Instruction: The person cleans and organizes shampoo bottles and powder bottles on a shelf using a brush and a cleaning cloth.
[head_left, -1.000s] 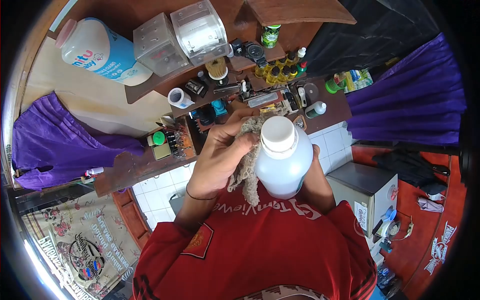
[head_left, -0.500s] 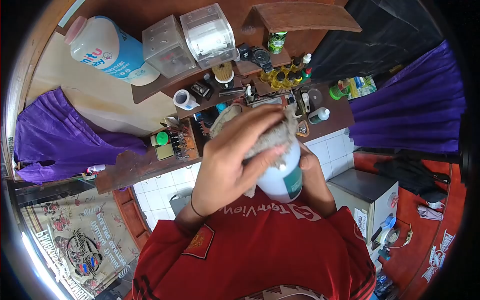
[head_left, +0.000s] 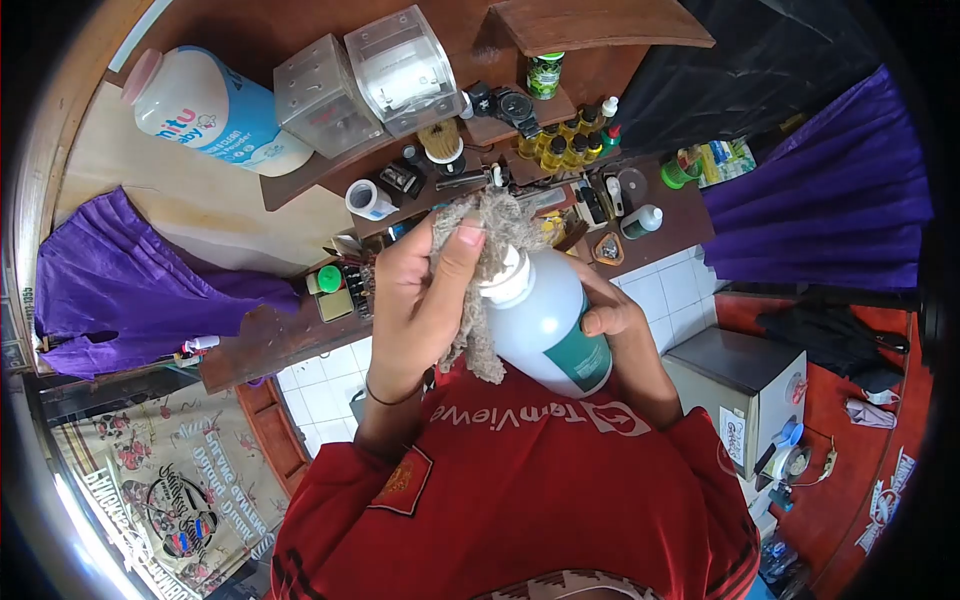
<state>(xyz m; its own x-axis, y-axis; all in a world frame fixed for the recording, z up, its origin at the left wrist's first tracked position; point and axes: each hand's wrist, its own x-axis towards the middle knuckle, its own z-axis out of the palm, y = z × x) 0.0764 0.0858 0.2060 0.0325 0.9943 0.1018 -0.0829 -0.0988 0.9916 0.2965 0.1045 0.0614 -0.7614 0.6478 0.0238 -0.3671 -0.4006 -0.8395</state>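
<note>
My left hand is closed on a shaggy grey cloth, with the thumb pressed on top. Folds of the cloth hang below the hand and touch the white neck of a bottle. This large bottle, pale with a green label, lies tilted in front of my chest, its neck towards the upper left. My right hand grips its far right side, the thumb on the label and the other fingers partly hidden behind it.
Behind the hands, a brown shelf carries yellow-liquid bottles, a watch and a brush. Clear boxes and a powder bottle stand upper left. Purple curtains hang at both sides; a grey cabinet is right.
My left hand and the cloth have moved left off the bottle's top, so its white neck now shows. The bottle is tilted more to the left, and the view has shifted slightly.
</note>
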